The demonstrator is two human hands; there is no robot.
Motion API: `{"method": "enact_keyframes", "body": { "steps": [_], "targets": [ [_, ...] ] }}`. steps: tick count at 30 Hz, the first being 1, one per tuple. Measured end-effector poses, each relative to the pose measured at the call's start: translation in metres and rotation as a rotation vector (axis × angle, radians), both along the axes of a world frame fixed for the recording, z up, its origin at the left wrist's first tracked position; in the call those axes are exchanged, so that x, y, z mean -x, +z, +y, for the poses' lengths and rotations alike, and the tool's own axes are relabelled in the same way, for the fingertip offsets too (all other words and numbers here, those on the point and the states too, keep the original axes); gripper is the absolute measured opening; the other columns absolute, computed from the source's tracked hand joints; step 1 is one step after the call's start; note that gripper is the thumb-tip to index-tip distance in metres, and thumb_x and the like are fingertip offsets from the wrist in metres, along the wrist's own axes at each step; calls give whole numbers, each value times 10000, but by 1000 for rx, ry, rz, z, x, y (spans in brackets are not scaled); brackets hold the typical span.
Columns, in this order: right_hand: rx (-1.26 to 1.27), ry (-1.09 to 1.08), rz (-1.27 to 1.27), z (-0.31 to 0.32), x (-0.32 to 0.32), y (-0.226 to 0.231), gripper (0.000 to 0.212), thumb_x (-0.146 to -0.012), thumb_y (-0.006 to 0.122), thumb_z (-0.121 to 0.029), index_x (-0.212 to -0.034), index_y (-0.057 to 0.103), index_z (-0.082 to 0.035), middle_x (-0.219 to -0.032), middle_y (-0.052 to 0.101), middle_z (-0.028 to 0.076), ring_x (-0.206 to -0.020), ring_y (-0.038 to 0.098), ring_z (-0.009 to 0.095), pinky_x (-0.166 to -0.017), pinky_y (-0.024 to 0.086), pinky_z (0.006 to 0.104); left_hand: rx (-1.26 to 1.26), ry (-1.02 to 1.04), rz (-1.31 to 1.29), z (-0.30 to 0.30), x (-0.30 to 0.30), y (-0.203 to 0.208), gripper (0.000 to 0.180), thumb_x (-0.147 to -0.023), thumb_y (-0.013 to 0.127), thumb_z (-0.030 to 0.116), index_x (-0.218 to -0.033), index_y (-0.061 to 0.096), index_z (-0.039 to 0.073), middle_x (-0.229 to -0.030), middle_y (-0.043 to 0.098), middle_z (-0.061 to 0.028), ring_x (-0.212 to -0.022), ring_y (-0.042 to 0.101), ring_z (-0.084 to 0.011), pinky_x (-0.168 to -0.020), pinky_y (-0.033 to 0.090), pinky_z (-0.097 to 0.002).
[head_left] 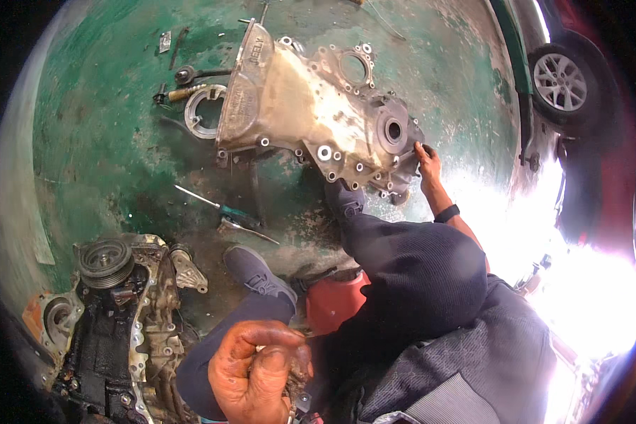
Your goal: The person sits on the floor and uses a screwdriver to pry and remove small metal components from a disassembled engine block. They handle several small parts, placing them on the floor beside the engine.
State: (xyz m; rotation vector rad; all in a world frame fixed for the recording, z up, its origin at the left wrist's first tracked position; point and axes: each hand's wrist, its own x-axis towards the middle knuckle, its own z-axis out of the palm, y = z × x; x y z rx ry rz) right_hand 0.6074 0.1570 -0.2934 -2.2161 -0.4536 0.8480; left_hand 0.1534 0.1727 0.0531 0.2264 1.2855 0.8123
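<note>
A large cast-metal engine timing cover (290,92) is tilted in front of me, its wide end toward the left. My right hand (429,168) grips its narrow right end, beside the round crankshaft opening, with the thumb on the near face and the other fingers mostly hidden behind. Low in the view, close to my body, my left hand (258,371) is curled closed and dirty with grease. Whatever its fingers hold is too hidden to name. My shoe (346,199) is just below the cover's lower edge.
A greasy engine (106,339) with a belt pulley (106,261) stands at the lower left. On the green floor (120,155) lie a screwdriver (222,209), a metal ring (203,113) and other tools. A red plastic stool (332,304) is beneath me. A car wheel (562,81) stands at right.
</note>
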Motion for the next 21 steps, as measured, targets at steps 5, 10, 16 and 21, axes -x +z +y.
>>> {"method": "enact_keyframes", "body": {
  "steps": [5, 10, 16, 21],
  "targets": [
    [125, 87, -272, 10, 12, 4, 605, -747, 777, -385, -1153, 599, 26, -1030, 662, 107, -911, 617, 181, -801, 477, 288, 4, -8, -28, 0, 0, 1, 135, -927, 545, 127, -965, 581, 2, -746, 598, -52, -574, 509, -71, -484, 374, -173],
    [120, 236, -413, 14, 18, 7, 606, -703, 777, -390, -1113, 623, 29, -1010, 682, 179, -936, 655, 259, -830, 500, 355, -29, 29, 98, -1, -4, -6, 162, -810, 630, 17, -923, 516, -6, -607, 478, -87, -460, 488, -138, -401, 413, -251],
    [132, 188, -205, 12, 17, -1, 497, -746, 755, -270, -1117, 612, 29, -980, 688, 183, -819, 686, 235, -721, 545, 320, -283, -130, 208, -4, -4, -16, 128, -858, 573, 68, -938, 497, 3, -567, 457, -93, -390, 455, -156, -331, 383, -262],
    [168, 222, -222, 9, 3, -10, 462, -774, 719, -261, -1121, 613, 24, -992, 685, 180, -844, 686, 242, -765, 537, 326, 1, 80, 41, -2, -2, -12, 113, -863, 577, 81, -911, 494, 22, -582, 466, -91, -383, 448, -149, -317, 374, -261]
  ]
}}
